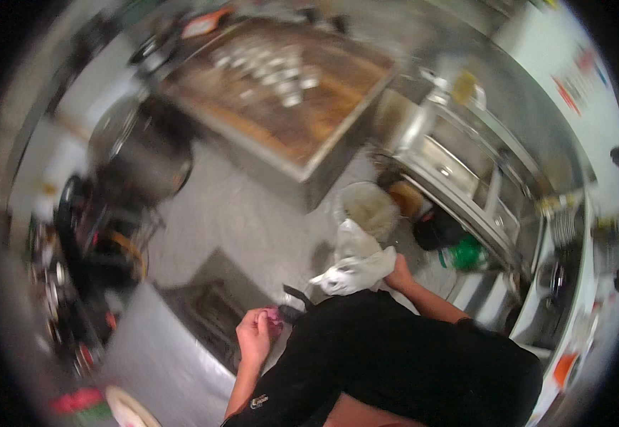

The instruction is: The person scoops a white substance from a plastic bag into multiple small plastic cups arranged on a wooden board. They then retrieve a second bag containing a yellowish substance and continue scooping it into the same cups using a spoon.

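My left hand [253,333] is closed around a pink cloth or sponge [274,320], close to a dark strap at my waist. A crumpled white plastic bag [352,267] hangs in front of me, its right side held by my right hand [399,275]. The fingers of that hand are partly hidden behind the bag. Just beyond the bag, a round tub [369,211] with pale contents stands on the floor. The picture is blurred by motion.
Ahead stands a wooden-topped table [331,123] with small pale pieces on it. A metal sink unit [448,165] is on the right, with a green container [464,253] below. A large metal pot [139,155] stands left. A sheet-metal surface [165,357] lies near my left arm.
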Demonstrator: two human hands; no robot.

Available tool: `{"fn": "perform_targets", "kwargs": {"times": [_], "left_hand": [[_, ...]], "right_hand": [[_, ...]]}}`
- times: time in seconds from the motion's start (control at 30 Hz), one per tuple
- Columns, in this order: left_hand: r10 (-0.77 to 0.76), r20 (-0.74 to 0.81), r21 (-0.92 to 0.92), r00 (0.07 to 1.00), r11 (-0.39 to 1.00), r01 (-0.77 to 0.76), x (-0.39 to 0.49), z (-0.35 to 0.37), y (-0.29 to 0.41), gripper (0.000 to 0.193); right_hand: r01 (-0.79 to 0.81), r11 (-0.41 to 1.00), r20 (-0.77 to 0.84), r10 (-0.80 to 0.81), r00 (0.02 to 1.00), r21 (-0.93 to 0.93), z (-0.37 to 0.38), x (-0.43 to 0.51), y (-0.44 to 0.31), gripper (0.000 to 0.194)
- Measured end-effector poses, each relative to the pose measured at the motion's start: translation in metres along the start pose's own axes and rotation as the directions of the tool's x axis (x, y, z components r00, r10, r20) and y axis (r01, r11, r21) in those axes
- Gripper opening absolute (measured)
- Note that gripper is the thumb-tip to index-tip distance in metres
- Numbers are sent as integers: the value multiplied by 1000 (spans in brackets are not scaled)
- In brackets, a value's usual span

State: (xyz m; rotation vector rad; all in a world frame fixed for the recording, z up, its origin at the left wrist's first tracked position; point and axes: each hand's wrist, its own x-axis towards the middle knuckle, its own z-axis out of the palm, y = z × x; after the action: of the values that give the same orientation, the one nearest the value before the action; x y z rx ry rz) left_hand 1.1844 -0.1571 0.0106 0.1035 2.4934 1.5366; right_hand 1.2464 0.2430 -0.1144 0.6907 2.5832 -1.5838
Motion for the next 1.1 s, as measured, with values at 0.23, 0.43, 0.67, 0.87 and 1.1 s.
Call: {"fn": "perform_targets", "kwargs": {"times": [0.23,0.43,0.67,0.87,1.1], "left_hand": [[251,384,-372,888,923,-100,191,205,211,32],[702,301,-313,646,712,-628,330,421,451,36],[610,724,-284,323,690,-666,258,549,490,43],[314,946,-216,-85,412,-885,222,427,269,37],[225,774,209,592,791,-574,291,157,97,40]], "right_hand": [[-244,937,-269,309,912,250,-81,-54,66,31],[-314,911,-605,413,681,268,-107,-115,105,29],[-166,852,-695,504,513,496,-115,-137,100,27],[-139,859,-653,470,594,492,-144,-89,26,29],[-90,980,-667,185,721,175,-162,23,-88,59]]}}
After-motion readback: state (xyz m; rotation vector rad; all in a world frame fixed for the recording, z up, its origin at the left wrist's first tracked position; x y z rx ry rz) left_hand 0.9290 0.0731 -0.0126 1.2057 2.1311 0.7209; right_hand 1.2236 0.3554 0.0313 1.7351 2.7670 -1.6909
